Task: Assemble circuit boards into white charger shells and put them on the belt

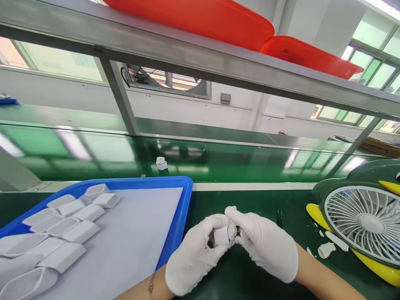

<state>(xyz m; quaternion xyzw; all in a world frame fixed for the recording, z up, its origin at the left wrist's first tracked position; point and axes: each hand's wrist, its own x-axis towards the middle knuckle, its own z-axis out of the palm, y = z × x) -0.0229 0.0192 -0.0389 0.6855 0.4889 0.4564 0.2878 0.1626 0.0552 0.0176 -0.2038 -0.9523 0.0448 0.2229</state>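
Across the green table (pixel 212 202), a blue tray (pixel 188 189) of white shells (pixel 81 231) is set lower left; lower centre, a white piece (pixel 221 236) is gripped by the left hand (pixel 196 252) and right hand (pixel 268 246) together, seemingly for steadiness.

Left grip (pixel 196 255) curled, right grip (pixel 267 246) pinched

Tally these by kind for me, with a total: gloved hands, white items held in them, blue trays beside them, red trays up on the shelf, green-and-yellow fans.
Gloved hands, left hand and right hand: 2
Held white item: 1
Blue tray: 1
Red trays: 2
Green-and-yellow fan: 1
Total: 7
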